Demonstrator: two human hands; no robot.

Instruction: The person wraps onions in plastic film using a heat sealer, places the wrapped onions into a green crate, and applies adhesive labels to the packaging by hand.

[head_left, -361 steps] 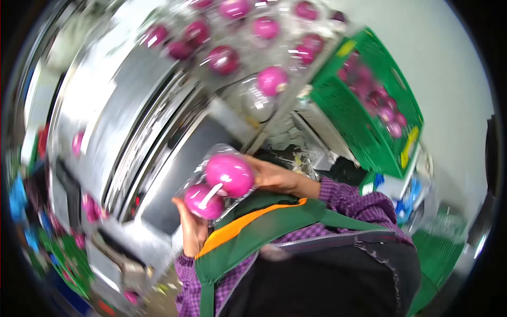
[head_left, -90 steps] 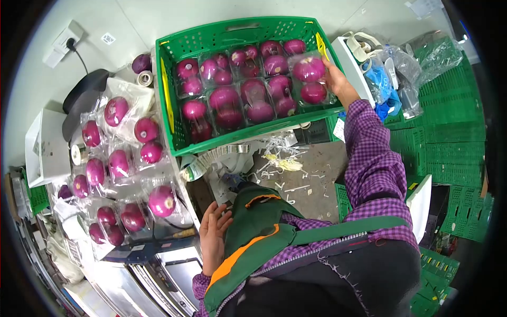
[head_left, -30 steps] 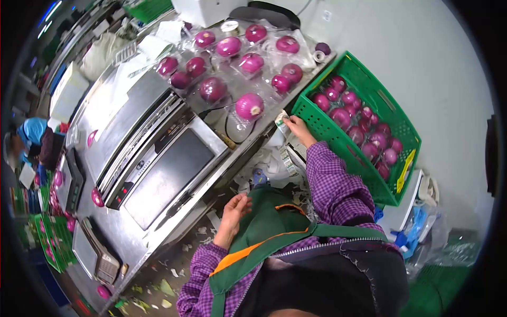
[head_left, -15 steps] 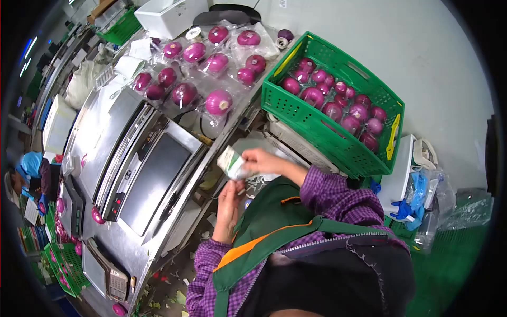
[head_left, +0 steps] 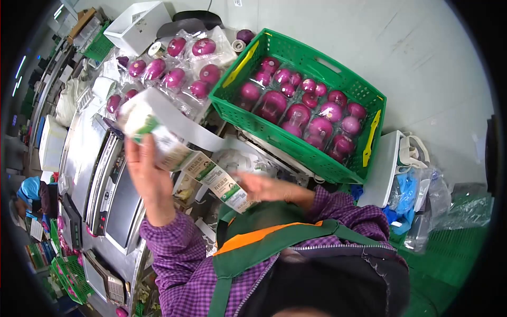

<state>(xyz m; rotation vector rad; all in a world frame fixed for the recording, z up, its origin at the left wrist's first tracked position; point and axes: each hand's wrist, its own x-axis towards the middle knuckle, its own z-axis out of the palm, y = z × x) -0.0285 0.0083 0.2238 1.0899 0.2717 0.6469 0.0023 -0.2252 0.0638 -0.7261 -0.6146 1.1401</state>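
Note:
A strip of printed labels, white with green and beige bands, stretches between my hands. My left hand is closed on its upper part, where the strip is blurred and a pale backing band loops to the right. At the lower end, the fingers of my right hand pinch the strip near my apron. Just beyond my hands stands a green crate with several wrapped purple onions in it. Bagged onions lie on the bench behind my left hand, which partly hides them with the labels.
A metal wrapping machine and a scale stand on the left bench. A white foam box is at the back. On the right, a white bin stands beside blue and clear plastic. A co-worker is at far left.
The small bundle of labels has been drawn out into a long strip. My left hand has moved up and left with one part; my right hand stays near my apron.

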